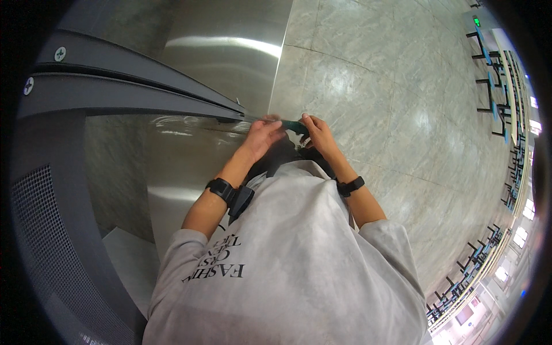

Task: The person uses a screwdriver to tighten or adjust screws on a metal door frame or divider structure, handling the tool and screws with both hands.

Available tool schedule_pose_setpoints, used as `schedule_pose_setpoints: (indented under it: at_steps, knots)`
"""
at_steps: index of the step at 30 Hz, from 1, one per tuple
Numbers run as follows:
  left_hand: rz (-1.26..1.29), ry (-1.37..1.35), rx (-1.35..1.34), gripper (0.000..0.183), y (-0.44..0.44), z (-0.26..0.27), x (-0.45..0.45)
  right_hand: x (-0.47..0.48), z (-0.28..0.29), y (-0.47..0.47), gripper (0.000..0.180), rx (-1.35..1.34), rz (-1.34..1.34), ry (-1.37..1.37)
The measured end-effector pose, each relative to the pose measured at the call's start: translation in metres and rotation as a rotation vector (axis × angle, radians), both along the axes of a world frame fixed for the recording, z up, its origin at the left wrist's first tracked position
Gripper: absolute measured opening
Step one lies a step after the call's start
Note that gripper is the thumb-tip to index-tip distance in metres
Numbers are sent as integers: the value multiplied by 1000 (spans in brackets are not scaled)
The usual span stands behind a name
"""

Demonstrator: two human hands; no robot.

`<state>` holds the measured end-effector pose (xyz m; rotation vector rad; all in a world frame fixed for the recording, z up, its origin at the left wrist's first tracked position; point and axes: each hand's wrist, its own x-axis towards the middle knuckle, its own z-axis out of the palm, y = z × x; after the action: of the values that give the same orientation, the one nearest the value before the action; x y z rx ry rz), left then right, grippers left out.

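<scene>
A tool with a dark green handle [295,126], apparently a screwdriver, lies level before my body. From it a thin shaft runs left to the end of a dark grey metal cabinet frame [172,101]. The far tip is too small and blurred to make out. My left hand [265,136] has its fingers around the shaft side, just short of the frame's end; motion blurs the fingertips. At the handle's right end, my right hand [319,134] grips with curled fingers, its thumb raised along the top.
Two cross-head screws [60,54] sit in the frame at upper left. Below, a perforated panel [39,224] belongs to the cabinet. A shiny metal sheet [224,51] lies alongside grey floor tiles [345,86]. Rows of tables with blue seats [493,108] stand far right.
</scene>
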<state>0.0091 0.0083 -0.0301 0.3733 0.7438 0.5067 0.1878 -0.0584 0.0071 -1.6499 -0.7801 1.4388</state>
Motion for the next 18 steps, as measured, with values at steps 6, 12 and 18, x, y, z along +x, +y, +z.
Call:
schedule_pose_setpoints:
  at_steps: [6,12,18]
  knots:
    - [11,-39,-14,17,-1,-1,-1,3,-8,1,33,-205,105,101]
    - [31,-161,-48,20,2,8,6,-1,0,-3,24,374,140,-141]
    - [54,-91,-36,21,0,4,6,5,-10,-3,24,-184,38,238]
